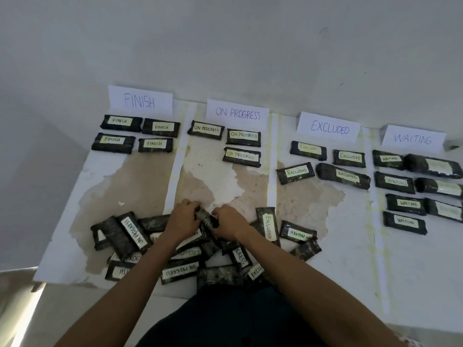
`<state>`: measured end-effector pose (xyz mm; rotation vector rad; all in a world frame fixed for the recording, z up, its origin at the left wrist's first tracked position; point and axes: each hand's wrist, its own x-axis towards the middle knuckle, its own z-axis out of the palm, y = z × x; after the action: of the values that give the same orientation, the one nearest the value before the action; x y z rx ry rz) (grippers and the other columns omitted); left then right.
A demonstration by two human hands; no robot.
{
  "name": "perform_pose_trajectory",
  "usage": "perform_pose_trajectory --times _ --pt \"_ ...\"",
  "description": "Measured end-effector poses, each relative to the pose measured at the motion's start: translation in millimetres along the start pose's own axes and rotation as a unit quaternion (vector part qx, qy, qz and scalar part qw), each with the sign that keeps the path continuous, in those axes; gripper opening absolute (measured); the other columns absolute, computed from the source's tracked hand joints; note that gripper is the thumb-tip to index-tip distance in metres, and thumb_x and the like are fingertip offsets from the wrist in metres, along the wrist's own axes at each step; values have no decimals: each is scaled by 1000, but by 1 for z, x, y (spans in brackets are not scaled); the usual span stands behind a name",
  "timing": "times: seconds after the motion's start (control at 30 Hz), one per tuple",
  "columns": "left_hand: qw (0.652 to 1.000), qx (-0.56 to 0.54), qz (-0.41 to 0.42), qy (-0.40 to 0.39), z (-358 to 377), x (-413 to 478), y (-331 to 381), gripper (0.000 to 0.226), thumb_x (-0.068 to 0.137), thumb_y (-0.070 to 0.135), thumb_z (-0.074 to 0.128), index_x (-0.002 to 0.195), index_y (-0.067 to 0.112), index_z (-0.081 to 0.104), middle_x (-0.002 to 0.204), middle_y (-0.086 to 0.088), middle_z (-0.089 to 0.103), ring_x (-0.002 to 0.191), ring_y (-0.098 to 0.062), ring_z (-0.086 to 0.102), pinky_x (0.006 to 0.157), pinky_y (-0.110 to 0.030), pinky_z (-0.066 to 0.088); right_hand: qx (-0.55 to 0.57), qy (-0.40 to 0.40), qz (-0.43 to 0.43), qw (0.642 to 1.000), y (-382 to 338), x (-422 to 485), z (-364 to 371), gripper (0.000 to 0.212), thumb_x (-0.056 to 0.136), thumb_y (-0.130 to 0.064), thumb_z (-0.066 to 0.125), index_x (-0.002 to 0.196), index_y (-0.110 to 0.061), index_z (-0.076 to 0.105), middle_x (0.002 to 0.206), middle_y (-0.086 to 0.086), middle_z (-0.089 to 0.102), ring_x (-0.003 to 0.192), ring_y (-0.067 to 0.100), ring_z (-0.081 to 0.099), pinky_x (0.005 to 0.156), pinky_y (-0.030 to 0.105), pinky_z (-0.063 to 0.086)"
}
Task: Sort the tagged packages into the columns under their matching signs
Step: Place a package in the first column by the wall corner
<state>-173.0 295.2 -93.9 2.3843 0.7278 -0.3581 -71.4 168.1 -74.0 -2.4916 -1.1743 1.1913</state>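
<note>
Four paper signs stand at the table's far edge: FINISH (140,100), ON PROGRESS (237,113), EXCLUDED (329,127) and WAITING (413,139). Dark wrapped packages with pale tags lie in rows under each sign, such as an ON PROGRESS package (241,156). A loose pile of packages (180,271) lies at the near edge. My left hand (183,220) and my right hand (229,222) both grip one dark package (205,217) above the pile; its tag is hidden.
The white table (338,259) has peeled brown patches and pale tape strips (175,171) dividing the columns. A grey wall rises behind the signs. An EXCLUDED package (267,226) and another tagged package (298,232) lie right of my hands.
</note>
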Motion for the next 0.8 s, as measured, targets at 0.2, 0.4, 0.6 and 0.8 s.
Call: perform_pose_trajectory --times 0.2,0.4,0.6,0.8 --pt "995 -62 45 68 -8 -12 15 22 70 0 66 87 14 60 91 -6 48 81 -27 54 70 -41 49 100 77 9 992 -1 -13 1 21 75 -12 71 89 -14 55 103 11 59 88 23 55 71 30 44" --pt "966 -193 80 155 -9 -29 20 39 62 -20 63 73 16 55 87 -3 49 76 -18 50 59 -24 44 225 92 -28 970 3 -40 -20 27 74 -9 77 94 -12 60 86 6 64 72 20 66 59 26 54" --pt "944 -287 60 155 -16 -46 30 45 67 -19 64 76 24 52 91 -6 57 86 -23 58 66 -32 52 176 128 -79 973 4 -47 -26 46 73 -20 76 115 -19 56 108 -3 64 83 12 56 66 20 47" --pt "923 -372 56 81 -28 -62 28 47 81 -4 62 118 24 53 113 -4 58 99 -14 63 73 -22 56 126 94 -100 982 -6 -37 -30 47 69 -30 79 110 -17 61 105 4 56 91 16 56 77 29 54"
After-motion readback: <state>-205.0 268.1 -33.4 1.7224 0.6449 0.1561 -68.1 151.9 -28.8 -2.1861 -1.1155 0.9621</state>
